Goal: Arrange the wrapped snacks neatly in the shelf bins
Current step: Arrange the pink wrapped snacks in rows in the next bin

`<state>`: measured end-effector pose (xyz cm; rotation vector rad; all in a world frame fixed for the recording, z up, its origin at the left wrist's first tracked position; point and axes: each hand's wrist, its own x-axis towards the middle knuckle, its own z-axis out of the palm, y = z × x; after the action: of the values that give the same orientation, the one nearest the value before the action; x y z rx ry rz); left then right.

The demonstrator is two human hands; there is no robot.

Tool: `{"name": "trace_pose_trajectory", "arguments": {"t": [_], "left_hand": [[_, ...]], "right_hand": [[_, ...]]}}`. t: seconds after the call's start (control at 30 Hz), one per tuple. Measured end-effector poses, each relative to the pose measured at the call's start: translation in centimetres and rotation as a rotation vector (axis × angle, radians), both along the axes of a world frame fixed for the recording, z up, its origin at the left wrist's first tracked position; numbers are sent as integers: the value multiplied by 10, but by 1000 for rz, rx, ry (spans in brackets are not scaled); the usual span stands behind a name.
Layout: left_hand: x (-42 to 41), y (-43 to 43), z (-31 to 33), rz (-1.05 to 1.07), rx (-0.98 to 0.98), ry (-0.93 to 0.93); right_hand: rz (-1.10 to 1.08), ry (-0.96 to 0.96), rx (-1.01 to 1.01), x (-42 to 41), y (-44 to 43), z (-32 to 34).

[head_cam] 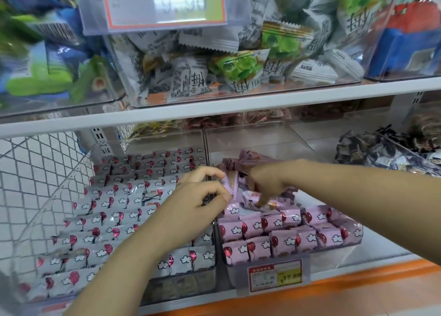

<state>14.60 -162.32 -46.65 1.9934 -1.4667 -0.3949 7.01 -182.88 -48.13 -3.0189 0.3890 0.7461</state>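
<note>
The grey wrapped snacks (114,210) are showing red balloons and white clouds, and the pink wrapped snacks (286,229) are carrying the same print. The price tag (274,276) is showing red and yellow. The shelf edge (346,287) is showing orange. The upper packets (191,77) are wearing black print on white, some with green.

Two hands are seen near the centre: the left hand (200,191) and the right hand (267,182). Two price tags are counted, the upper tag (164,3) at 12 o'clock and the lower tag (274,276) at 5 o'clock. Three upper bins (238,96) are made out, at 9, 12 and 2 o'clock, and three front lower bins (59,184), at 8, 5 and 3 o'clock. Grey wrapped snacks (114,210) are stacked in ten or more rows, and pink wrapped snacks (281,234) in three tidy rows; single packets cannot be totalled.
</note>
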Motion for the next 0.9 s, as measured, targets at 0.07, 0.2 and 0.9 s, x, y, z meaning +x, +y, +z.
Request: {"name": "trace_pose_trajectory", "arguments": {"t": [0.07, 0.2, 0.9], "left_hand": [[0, 0, 0, -3, -1, 11], [-1, 1, 2, 5, -15, 37], [-8, 0, 0, -52, -8, -279]], "right_hand": [[-67, -62, 73, -9, -1, 17], [-220, -321, 409, -37, 13, 47], [-600, -121, 1112, -41, 27, 31]]}}
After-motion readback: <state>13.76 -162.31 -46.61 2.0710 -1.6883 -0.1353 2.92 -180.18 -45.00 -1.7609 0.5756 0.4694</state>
